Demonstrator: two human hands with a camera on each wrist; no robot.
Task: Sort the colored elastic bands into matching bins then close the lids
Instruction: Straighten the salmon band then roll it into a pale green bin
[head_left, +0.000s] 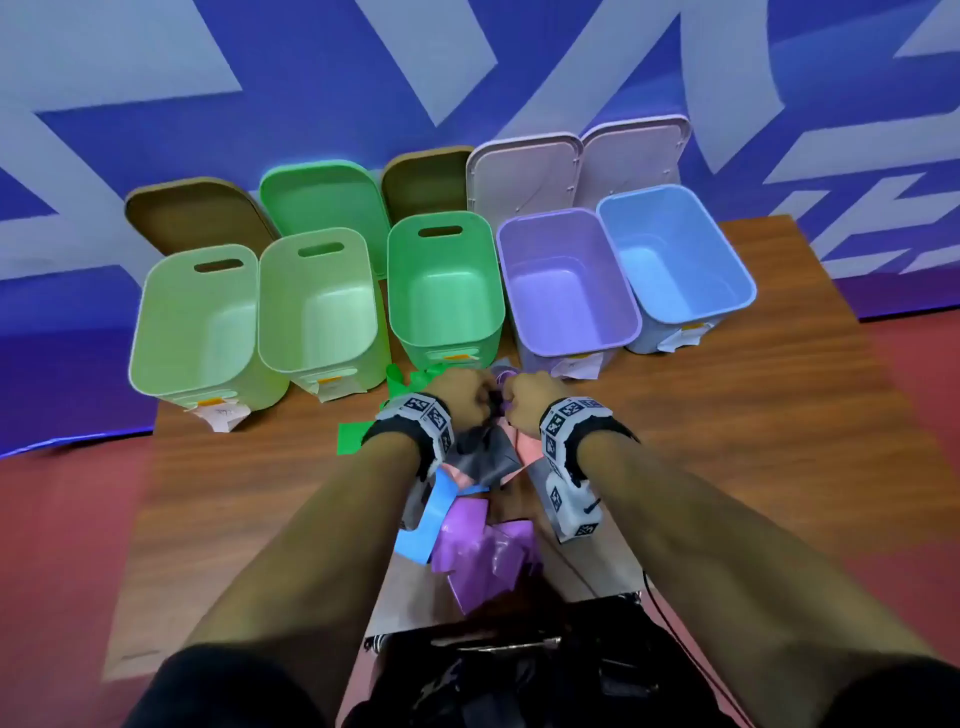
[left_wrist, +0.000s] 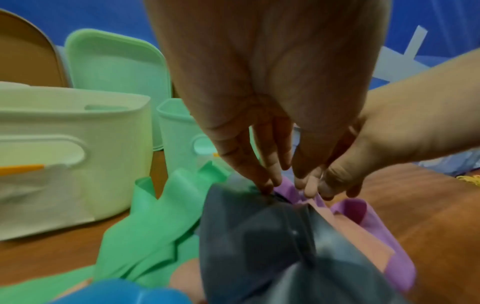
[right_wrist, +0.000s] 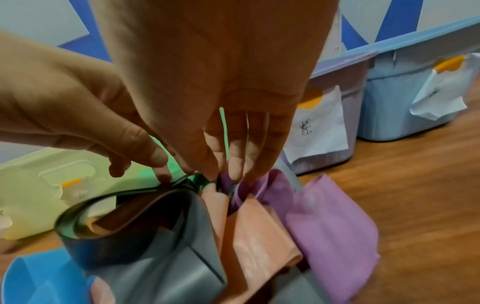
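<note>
A tangled pile of elastic bands lies on the wooden table (head_left: 727, 441) in front of five open bins. My left hand (head_left: 462, 400) pinches the top edge of a grey band (left_wrist: 259, 246) with its fingertips (left_wrist: 266, 186). Close beside it my right hand (head_left: 524, 405) pinches a purple band (right_wrist: 332, 222) with curled fingers (right_wrist: 235, 172). A pink band (right_wrist: 259, 236) lies between the grey and the purple one. Green bands (left_wrist: 155, 226) spread out to the left, and a blue band (head_left: 426, 519) sits nearer me. More purple band (head_left: 483, 551) lies under my forearms.
Two light green bins (head_left: 176, 322), a green bin (head_left: 441, 291), a purple bin (head_left: 566, 291) and a blue bin (head_left: 675, 260) stand empty in a row. Their lids (head_left: 322, 197) lean against the blue wall behind. Paper labels (right_wrist: 317, 127) hang on the bin fronts.
</note>
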